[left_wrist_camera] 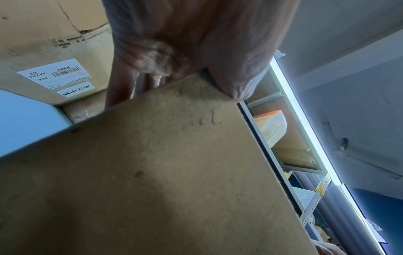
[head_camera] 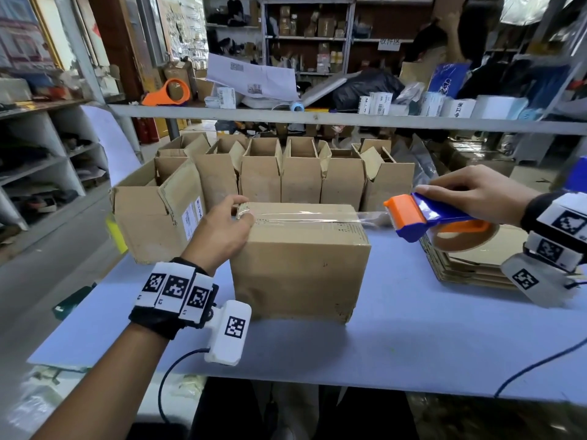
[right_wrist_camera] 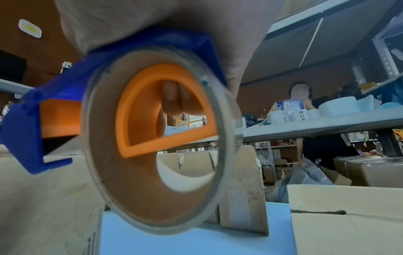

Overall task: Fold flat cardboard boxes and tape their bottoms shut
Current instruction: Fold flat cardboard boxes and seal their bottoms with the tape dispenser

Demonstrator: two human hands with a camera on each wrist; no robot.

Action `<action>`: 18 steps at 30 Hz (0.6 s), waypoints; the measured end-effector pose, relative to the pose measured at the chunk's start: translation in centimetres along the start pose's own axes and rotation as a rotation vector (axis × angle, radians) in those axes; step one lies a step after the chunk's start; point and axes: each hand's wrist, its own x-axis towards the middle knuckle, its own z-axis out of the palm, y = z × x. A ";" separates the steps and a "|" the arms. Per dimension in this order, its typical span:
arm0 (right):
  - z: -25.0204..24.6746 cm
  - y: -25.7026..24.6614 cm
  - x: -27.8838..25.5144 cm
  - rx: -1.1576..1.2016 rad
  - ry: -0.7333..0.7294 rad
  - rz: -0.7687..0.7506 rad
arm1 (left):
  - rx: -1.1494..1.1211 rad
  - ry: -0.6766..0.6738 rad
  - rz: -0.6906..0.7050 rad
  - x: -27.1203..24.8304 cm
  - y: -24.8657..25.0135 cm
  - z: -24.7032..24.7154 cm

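A folded cardboard box [head_camera: 301, 268] stands on the blue table [head_camera: 413, 344], its closed flaps facing up. A strip of clear tape [head_camera: 301, 216] runs along the top seam. My left hand [head_camera: 236, 214] grips the box's top left edge, with the thumb on the tape's end; the left wrist view shows my left hand [left_wrist_camera: 185, 43] over the box [left_wrist_camera: 174, 172] corner. My right hand [head_camera: 444, 192] holds a blue and orange tape dispenser [head_camera: 428, 217] just off the box's right edge, the tape stretched taut between them. The right wrist view shows fingers [right_wrist_camera: 172, 98] inside the tape dispenser [right_wrist_camera: 104, 155] roll.
A row of assembled boxes [head_camera: 301, 176] stands behind the box. A large open carton [head_camera: 149, 214] sits at the left. Flat cardboard sheets [head_camera: 470, 268] are stacked under the dispenser at the right. A shelf above holds an orange dispenser [head_camera: 168, 93]. A person [right_wrist_camera: 298, 93] is far behind.
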 end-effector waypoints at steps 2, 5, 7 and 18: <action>-0.2 0.4 -0.2 -0.022 0.006 -0.011 | 0.000 0.004 0.004 0.0 0.1 0.2; -0.1 0.5 -0.1 -0.064 0.009 -0.046 | -0.002 0.006 0.004 0.1 0.2 0.5; 0.3 0.3 0.1 -0.127 -0.007 -0.073 | 0.000 0.007 0.006 0.0 0.1 0.6; 1.1 -2.2 3.2 -0.524 -0.108 -0.045 | 0.045 0.044 0.020 0.0 0.4 0.8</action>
